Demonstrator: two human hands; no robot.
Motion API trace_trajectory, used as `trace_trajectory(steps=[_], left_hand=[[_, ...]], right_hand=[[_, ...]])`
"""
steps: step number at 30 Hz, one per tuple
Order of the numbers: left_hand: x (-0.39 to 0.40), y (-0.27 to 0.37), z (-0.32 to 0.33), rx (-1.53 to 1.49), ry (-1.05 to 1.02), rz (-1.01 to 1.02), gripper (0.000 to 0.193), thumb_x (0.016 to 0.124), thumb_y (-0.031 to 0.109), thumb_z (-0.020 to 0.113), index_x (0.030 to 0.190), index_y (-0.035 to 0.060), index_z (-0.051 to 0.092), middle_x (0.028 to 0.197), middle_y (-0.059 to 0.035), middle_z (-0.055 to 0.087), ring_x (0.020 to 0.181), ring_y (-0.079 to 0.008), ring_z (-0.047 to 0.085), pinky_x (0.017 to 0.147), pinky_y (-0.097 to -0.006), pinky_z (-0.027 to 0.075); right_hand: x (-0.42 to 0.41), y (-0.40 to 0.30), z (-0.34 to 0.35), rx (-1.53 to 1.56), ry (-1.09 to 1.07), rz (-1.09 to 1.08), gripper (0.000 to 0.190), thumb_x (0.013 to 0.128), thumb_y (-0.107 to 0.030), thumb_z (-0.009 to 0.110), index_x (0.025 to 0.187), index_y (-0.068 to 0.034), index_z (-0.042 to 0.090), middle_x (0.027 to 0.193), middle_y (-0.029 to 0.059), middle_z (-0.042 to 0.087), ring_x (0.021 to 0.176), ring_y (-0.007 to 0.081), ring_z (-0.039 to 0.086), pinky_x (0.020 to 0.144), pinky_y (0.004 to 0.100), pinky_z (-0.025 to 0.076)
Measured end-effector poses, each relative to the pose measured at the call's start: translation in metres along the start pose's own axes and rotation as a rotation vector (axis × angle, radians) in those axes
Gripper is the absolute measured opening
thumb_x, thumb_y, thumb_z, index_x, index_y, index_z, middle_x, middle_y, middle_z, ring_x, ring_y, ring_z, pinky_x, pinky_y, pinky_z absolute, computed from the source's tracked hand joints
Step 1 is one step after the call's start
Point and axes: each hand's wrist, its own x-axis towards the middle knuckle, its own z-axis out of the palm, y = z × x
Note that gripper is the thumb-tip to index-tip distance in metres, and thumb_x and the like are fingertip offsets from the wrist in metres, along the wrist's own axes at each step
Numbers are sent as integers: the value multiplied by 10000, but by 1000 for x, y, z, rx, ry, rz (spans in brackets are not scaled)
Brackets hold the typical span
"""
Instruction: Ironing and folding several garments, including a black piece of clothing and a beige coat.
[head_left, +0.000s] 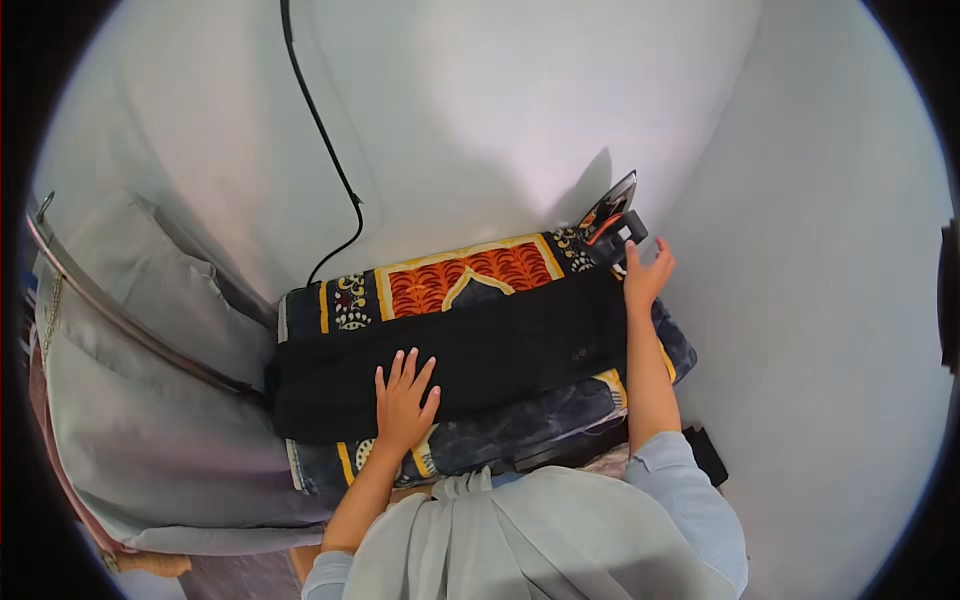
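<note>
A black cloth garment (510, 337) lies spread lengthwise over a patterned rug (469, 281) that covers the ironing surface. My left hand (405, 405) rests flat on the garment's left part, fingers spread. At the far right corner of the rug, an electric iron (615, 229) stands on its heel, its shiny soleplate turned towards the wall and its tip up. My right hand (651, 277) is beside the iron's black body, with thumb and fingers apart. The thumb is at the iron; whether it touches cannot be told.
A black cable (322, 135) hangs down by the pale wall (487, 112) to the rug's back edge. On the left, grey cloth (172, 435) hangs by a curved metal rail (127, 322). A dark object (705, 456) sits below the right end of the ironing surface.
</note>
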Motion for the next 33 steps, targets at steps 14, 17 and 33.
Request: trace_trajectory(steps=[14,17,33], left_hand=[[-21,-37,-74,206,448,-188,385,801,171,602,1185,147,616,1429,-167,404,1349,-388,305,1089,-602,101],[-17,-54,-92,272,549,-384,412,833,210,584,1235,123,571,1492,-168,300,1392,-386,219,1067,-646,56],[-42,-108,-79,317,492,-604,366,887,218,521,1250,182,547,1507,-118,278,1403,-302,236,999,-702,131]], right_hand=[[74,13,55,115,-405,107,622,724,-524,756,769,81,623,706,157,633,674,230,599,666,393,478],[96,-31,38,-10,-630,-87,596,696,-492,779,768,76,612,711,180,651,637,279,621,635,405,490],[-158,-267,5,235,-1375,-1045,508,676,-474,749,705,15,616,768,176,600,818,349,577,772,429,433]])
